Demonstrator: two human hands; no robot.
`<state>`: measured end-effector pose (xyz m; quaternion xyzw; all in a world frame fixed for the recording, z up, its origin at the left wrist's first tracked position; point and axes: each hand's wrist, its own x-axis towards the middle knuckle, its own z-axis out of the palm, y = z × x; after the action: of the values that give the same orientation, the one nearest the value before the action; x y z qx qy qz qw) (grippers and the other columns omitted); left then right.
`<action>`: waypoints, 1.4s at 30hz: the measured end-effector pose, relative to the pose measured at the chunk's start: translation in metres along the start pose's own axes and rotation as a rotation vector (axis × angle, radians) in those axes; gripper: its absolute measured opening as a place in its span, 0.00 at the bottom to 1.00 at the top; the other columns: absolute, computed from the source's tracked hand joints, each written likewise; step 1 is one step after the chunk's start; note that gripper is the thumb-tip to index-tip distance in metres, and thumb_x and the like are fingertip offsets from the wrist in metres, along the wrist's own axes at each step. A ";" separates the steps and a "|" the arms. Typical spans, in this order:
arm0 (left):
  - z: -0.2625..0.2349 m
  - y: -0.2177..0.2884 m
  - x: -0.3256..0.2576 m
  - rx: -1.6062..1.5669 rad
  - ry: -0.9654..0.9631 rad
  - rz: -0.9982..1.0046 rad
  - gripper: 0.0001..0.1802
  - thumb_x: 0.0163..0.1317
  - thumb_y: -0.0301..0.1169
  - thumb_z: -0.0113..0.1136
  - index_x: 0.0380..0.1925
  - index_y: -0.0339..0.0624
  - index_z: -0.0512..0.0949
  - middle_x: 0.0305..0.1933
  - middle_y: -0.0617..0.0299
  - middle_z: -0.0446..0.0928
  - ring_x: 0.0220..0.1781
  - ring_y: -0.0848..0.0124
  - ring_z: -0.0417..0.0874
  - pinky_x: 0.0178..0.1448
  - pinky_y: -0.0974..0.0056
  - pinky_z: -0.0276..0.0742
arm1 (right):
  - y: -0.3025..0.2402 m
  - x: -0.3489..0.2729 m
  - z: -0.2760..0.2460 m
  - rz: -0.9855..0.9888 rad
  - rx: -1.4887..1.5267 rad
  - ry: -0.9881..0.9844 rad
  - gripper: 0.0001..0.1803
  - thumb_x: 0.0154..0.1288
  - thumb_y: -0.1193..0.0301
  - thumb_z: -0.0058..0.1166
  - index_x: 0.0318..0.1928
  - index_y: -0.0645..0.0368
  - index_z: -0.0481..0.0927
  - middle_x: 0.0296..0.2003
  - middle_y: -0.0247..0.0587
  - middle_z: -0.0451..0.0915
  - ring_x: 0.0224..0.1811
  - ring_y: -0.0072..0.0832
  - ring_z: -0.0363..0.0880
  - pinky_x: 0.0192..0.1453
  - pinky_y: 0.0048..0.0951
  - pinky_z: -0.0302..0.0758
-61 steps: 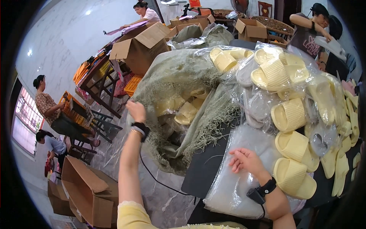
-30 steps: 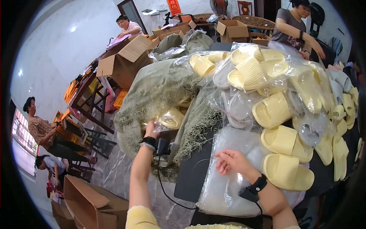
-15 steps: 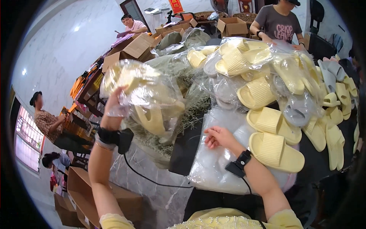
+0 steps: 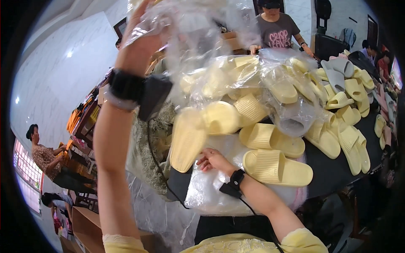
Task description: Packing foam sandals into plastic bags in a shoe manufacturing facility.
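- Head view: the left hand (image 4: 141, 36) is now raised high, clenched on a clear plastic bag (image 4: 198, 46) that a moment ago sat low by the green netting (image 4: 149, 139).
- A pale yellow slipper (image 4: 187, 139) dangles from the bag's lower end, above the table.
- The right hand (image 4: 213, 160) stays flat and released on the stack of clear bags (image 4: 211, 189), beside two more yellow slippers (image 4: 276, 166).
- Looks like the lifted bag is coming over to the stack.

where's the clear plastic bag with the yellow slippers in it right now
In the head view the clear plastic bag hangs at top centre, gripped by the raised left hand, with a yellow slipper dangling above the right hand.
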<state>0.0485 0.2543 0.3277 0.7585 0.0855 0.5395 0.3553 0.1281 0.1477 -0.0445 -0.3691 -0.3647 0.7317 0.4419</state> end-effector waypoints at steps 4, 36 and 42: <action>0.058 -0.052 0.021 -0.519 0.038 -0.135 0.25 0.57 0.39 0.55 0.53 0.41 0.66 0.45 0.56 0.75 0.43 0.66 0.78 0.48 0.63 0.76 | -0.005 0.001 -0.021 -0.045 0.309 0.088 0.26 0.69 0.56 0.27 0.43 0.65 0.72 0.29 0.46 0.79 0.26 0.30 0.79 0.32 0.32 0.79; -0.011 0.024 -0.249 -0.093 0.017 -0.762 0.13 0.61 0.32 0.52 0.43 0.37 0.73 0.35 0.65 0.76 0.36 0.77 0.77 0.39 0.72 0.73 | 0.005 0.010 -0.021 -0.226 0.178 0.105 0.27 0.69 0.52 0.28 0.45 0.62 0.72 0.33 0.43 0.78 0.33 0.31 0.78 0.40 0.30 0.77; 0.037 -0.038 -0.387 -0.019 -0.164 -1.095 0.12 0.57 0.30 0.57 0.37 0.32 0.77 0.33 0.61 0.79 0.34 0.74 0.77 0.39 0.69 0.71 | 0.004 0.007 -0.020 -0.377 0.071 0.169 0.28 0.69 0.51 0.29 0.45 0.63 0.72 0.32 0.43 0.78 0.34 0.32 0.78 0.41 0.30 0.76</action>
<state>-0.0657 0.0670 0.0042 0.6394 0.4349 0.2159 0.5962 0.1414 0.1566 -0.0589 -0.3386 -0.3629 0.6147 0.6130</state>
